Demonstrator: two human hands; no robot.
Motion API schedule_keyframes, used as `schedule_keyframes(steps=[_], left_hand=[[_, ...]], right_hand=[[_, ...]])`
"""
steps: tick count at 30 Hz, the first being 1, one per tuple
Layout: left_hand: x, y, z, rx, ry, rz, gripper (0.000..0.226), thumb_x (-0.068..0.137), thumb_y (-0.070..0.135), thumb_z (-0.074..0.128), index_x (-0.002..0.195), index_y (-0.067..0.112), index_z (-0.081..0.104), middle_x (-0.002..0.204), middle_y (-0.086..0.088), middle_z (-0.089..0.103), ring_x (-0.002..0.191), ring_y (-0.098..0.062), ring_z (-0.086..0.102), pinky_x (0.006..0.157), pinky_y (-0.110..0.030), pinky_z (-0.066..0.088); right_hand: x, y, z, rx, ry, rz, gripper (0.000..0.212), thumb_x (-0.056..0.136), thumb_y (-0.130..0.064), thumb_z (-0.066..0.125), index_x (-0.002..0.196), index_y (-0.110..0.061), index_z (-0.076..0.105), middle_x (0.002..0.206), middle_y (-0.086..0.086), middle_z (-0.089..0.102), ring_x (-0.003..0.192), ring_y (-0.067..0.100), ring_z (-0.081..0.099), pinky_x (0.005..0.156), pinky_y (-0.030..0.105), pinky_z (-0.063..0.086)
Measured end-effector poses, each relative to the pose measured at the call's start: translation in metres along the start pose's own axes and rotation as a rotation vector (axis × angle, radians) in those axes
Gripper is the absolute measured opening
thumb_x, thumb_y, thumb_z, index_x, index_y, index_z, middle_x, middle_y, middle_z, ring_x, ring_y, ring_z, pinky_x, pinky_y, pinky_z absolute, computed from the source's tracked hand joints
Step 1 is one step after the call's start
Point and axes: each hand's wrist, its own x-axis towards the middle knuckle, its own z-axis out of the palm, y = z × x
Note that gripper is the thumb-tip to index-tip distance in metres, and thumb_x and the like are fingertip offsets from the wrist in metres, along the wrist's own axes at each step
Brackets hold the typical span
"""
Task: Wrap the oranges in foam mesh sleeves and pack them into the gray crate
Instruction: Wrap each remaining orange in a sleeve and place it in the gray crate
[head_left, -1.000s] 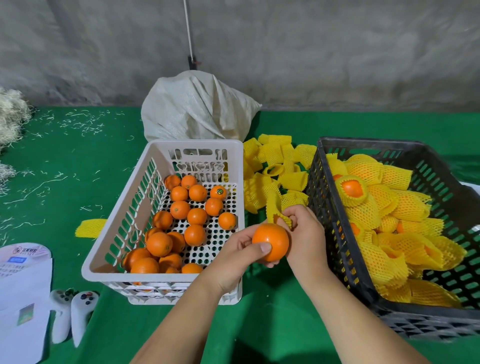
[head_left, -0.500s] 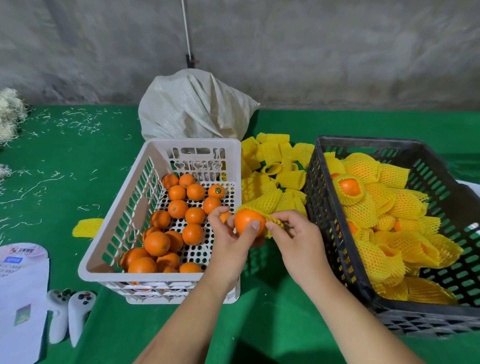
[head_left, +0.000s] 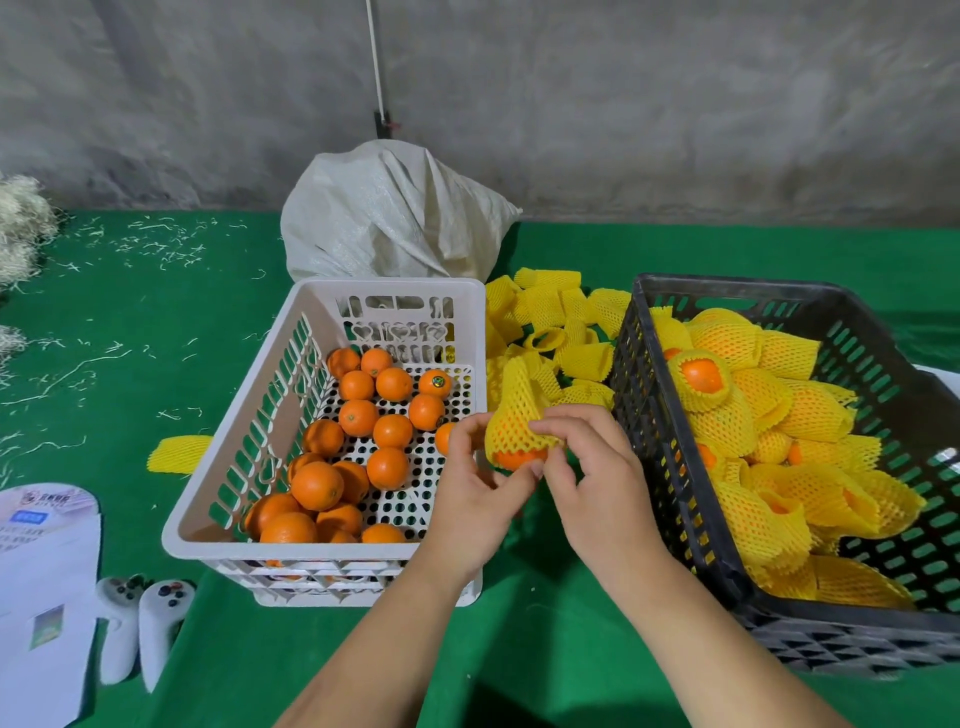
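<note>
An orange (head_left: 519, 458) sits between my two hands, most of it covered by a yellow foam mesh sleeve (head_left: 514, 415) that stands up above it. My left hand (head_left: 478, 499) pinches the sleeve's lower edge from the left. My right hand (head_left: 592, 478) pinches the sleeve from the right. Both are above the green table between the crates. The white crate (head_left: 332, 548) at the left holds several bare oranges (head_left: 358, 415). Several sleeved oranges (head_left: 758, 415) fill the gray crate (head_left: 675, 467) at the right.
A pile of empty yellow sleeves (head_left: 561, 317) lies between the crates, behind my hands. One loose sleeve (head_left: 179, 453) lies left of the white crate. A white sack (head_left: 389, 218) stands behind. Two white controllers (head_left: 140, 623) and a paper sheet (head_left: 41, 582) lie at the front left.
The sleeve has been pulled down over the orange, which was bare a second ago. Both hands moved slightly up and left with it, and now pinch the sleeve.
</note>
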Motion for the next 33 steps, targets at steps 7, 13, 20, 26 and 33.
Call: schedule_keyframes(steps=[7,13,20,26,33], left_hand=[[0.005,-0.002,0.000,-0.046,0.191,-0.054,0.044,0.080,0.030,0.071,0.119,0.027,0.052,0.093,0.004,0.073,0.078,-0.013,0.065,0.066,-0.033,0.053],[0.000,0.000,-0.008,0.010,-0.039,0.037,0.065,0.091,0.032,0.076,0.148,0.032,0.044,0.129,-0.002,0.069,0.118,-0.021,0.067,0.092,-0.029,0.057],[0.005,0.002,-0.005,-0.032,0.105,0.080,0.041,0.100,0.028,0.065,0.139,0.021,0.057,0.117,-0.003,0.073,0.100,-0.014,0.071,0.078,-0.024,0.059],[0.006,-0.005,-0.006,0.136,0.087,0.112,0.066,0.097,0.005,0.070,0.147,0.032,0.036,0.128,0.025,0.063,0.122,-0.005,0.063,0.095,-0.020,0.053],[-0.003,-0.011,-0.002,0.365,-0.119,0.212,0.085,0.093,-0.006,0.069,0.149,0.044,0.029,0.137,0.024,0.054,0.132,-0.009,0.057,0.101,-0.016,0.048]], right_hand=[[-0.009,-0.007,0.012,0.003,0.005,-0.128,0.031,0.093,-0.013,0.058,0.123,-0.015,0.065,0.120,-0.002,0.055,0.107,0.019,0.060,0.090,0.035,0.053],[-0.011,0.002,0.013,0.065,-0.036,0.019,0.061,0.096,0.002,0.057,0.151,-0.022,0.048,0.131,-0.009,0.042,0.119,-0.004,0.048,0.094,0.010,0.044],[-0.016,0.004,0.016,0.044,0.048,-0.145,0.039,0.096,-0.001,0.056,0.133,-0.009,0.067,0.107,-0.007,0.055,0.095,0.004,0.059,0.086,0.015,0.050],[-0.006,0.000,0.003,0.580,0.038,0.431,0.047,0.086,-0.047,0.061,0.131,-0.035,0.063,0.121,-0.015,0.067,0.113,0.005,0.065,0.089,0.023,0.056],[0.013,-0.016,0.016,0.623,-0.167,0.639,0.054,0.072,-0.052,0.082,0.119,-0.045,0.057,0.106,-0.023,0.070,0.097,-0.006,0.068,0.077,0.017,0.056]])
